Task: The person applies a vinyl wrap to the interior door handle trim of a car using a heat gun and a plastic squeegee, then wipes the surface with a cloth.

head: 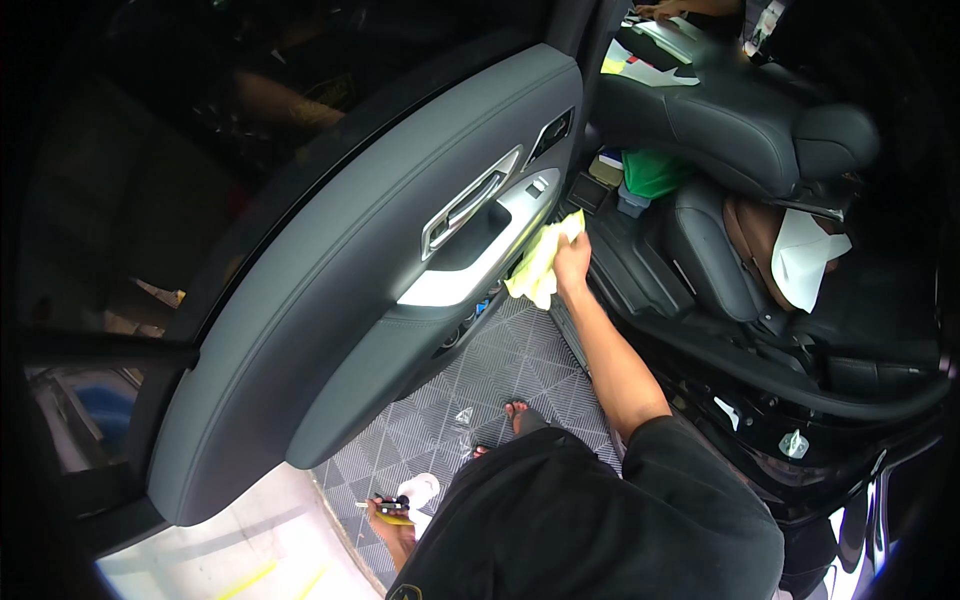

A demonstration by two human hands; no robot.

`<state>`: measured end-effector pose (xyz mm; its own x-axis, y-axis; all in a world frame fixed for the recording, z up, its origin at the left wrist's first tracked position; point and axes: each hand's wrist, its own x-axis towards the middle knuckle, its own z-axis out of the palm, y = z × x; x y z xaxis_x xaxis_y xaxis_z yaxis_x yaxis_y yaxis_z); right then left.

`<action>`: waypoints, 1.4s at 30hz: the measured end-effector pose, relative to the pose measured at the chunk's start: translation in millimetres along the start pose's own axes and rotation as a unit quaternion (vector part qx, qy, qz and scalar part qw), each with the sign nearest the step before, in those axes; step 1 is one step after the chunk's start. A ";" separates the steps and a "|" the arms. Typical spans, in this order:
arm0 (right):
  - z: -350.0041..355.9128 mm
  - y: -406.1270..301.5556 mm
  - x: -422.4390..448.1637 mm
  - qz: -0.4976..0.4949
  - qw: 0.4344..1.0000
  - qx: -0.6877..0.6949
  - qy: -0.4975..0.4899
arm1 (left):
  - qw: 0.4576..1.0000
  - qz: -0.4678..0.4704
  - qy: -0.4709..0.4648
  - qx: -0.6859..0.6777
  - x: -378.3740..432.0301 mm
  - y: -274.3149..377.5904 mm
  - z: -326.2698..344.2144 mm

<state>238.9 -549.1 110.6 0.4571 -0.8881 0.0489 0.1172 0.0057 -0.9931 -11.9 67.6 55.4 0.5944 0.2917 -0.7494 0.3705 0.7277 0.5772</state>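
My right hand (pixel 574 261) grips a yellow cloth (pixel 541 262) beside the lower edge of an open car door's inner panel (pixel 360 240). The panel has a silver-framed door handle (pixel 472 202), a window switch (pixel 537 187) and a silver armrest trim (pixel 450 287). Low at the left of my body, my left hand (pixel 391 523) holds a small brush or similar tool (pixel 390 505) with a dark and metallic part, and something yellow. A white round object (pixel 420 489) is next to it; whether the hand holds that too, I cannot tell.
At right lie the car's door sill (pixel 645 300), a black leather seat (pixel 712 255), a green bag (pixel 652 174) and a brown item (pixel 750 247) with white paper (pixel 806 259). Patterned floor tiles (pixel 480 375) are below. Another person's hand (pixel 664 10) shows at the top right.
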 end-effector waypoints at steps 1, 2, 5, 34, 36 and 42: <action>-39.3 18.8 5.8 0.002 0.996 -0.089 -0.002 | 0.999 -0.031 -0.016 0.000 5.9 -8.5 11.2; -56.6 27.0 -12.6 0.018 0.963 -0.269 -0.027 | 0.999 -0.031 -0.032 -0.008 9.4 -12.1 7.5; -52.2 2.9 -101.4 -0.078 0.840 -0.498 -0.201 | 1.000 -0.011 -0.018 -0.010 14.1 -13.2 -25.7; 40.4 -196.0 -98.5 -0.403 0.857 -0.185 -0.262 | 0.998 -0.038 0.028 -0.033 -0.2 -83.1 -0.5; 37.0 -177.1 -80.1 -0.444 0.773 -0.310 -0.330 | 0.998 -0.015 0.051 -0.019 -10.0 -91.7 5.9; 64.9 -182.1 -37.1 -0.368 0.659 -0.402 -0.518 | 0.998 -0.007 0.054 -0.041 -19.5 -117.1 7.8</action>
<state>257.8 -487.3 296.6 0.9429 0.2783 0.1830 0.3287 -0.8669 -0.3748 -61.3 -28.1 5.0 0.5072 0.3431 -0.7906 0.3165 0.7791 0.5411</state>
